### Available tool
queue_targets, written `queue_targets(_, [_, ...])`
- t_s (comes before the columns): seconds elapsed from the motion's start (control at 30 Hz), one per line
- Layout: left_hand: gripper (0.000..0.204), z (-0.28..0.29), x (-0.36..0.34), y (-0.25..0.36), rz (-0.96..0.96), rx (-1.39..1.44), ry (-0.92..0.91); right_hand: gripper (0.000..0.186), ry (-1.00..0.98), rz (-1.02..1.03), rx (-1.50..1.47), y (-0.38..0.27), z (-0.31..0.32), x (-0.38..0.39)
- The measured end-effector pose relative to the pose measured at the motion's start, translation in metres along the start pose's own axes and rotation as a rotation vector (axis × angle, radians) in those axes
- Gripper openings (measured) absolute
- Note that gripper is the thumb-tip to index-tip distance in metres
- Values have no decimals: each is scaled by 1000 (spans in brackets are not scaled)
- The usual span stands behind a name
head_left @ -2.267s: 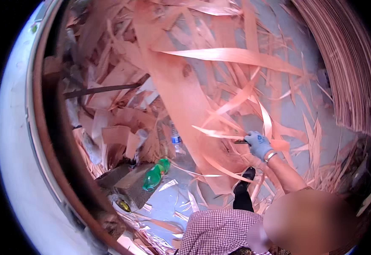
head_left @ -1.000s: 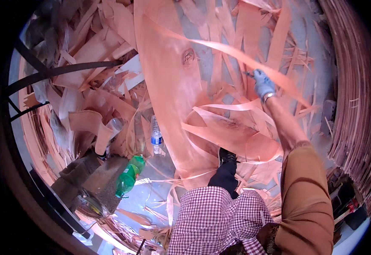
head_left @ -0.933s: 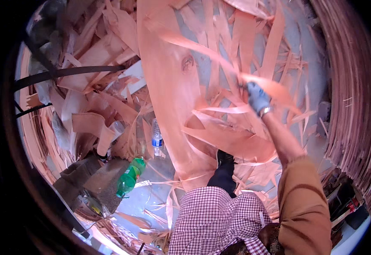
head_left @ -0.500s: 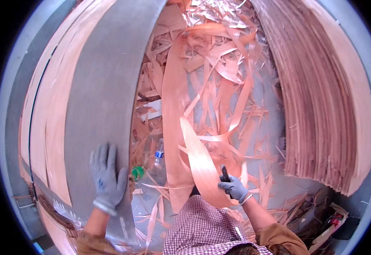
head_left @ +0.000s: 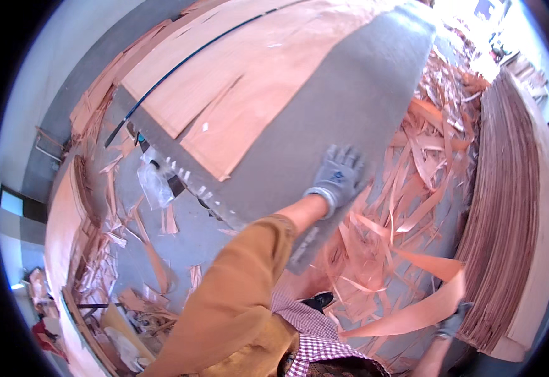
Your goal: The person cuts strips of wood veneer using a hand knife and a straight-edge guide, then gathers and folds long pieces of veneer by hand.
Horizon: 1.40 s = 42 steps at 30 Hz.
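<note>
My left hand [head_left: 338,174], in a grey glove, lies flat with its fingers stretched out near the right edge of a long grey board [head_left: 324,125]. My right hand [head_left: 453,322], also gloved in grey, is low on the right beside the veneer stack. Its fingers are closed and partly smeared by motion. A small black tool, which looks like a utility knife [head_left: 465,306], sticks out of its top. A long orange-tinted veneer strip [head_left: 406,317] bends up close to this hand; whether the fingers also touch it I cannot tell.
Pale veneer sheets [head_left: 249,69] lie on the board's left part, with a thin dark rod [head_left: 186,60] across them. A tall veneer stack [head_left: 507,207] stands on the right. Veneer scraps [head_left: 425,138] litter the floor between. A clear plastic bag [head_left: 155,182] hangs at the board's near end.
The view has swung left, bringing the board's near end into sight. My right hand has moved farther right toward the stack, and the veneer strip by it has shifted. My left hand stays flat on the board.
</note>
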<state>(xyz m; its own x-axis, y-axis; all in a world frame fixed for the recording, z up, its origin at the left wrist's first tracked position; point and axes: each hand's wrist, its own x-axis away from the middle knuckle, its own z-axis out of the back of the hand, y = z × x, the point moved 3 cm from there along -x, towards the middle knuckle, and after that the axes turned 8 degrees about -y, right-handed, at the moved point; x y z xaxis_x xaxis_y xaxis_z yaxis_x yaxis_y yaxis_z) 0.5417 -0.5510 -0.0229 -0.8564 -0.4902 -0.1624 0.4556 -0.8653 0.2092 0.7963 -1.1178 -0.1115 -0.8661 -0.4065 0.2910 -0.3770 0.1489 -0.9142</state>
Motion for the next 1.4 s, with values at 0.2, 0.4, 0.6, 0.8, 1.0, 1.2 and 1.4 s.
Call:
queue_targets(0.2, [44, 73, 82, -1, -473, 425, -99, 42, -288, 431, 246, -261, -285, 17])
queue_targets(0.4, [31, 141, 299, -220, 103, 1178, -220, 39, -632, 1307, 1480, -103, -730, 171])
queue_targets(0.6, [34, 188, 433, -383, 456, 1236, 19, 36, -831, 523, 1122, 58, -861, 156])
queue_targets(0.8, [26, 188, 442, -424, 632, 1340, -168, 35, -740, 231, 459, 115, -882, 120])
queue_targets(1.0, [23, 196, 350, -429, 271, 868, -115, 36, -629, 359, 350, 69, -863, 77])
queue_targets(1.2, [38, 181, 245, -452, -111, 142, 135, 34, -519, 289, 370, 46, -792, 28])
queue_targets(1.4, [40, 167, 177, -454, -429, -117, -101, 38, -395, 213, 663, 101, -747, -3])
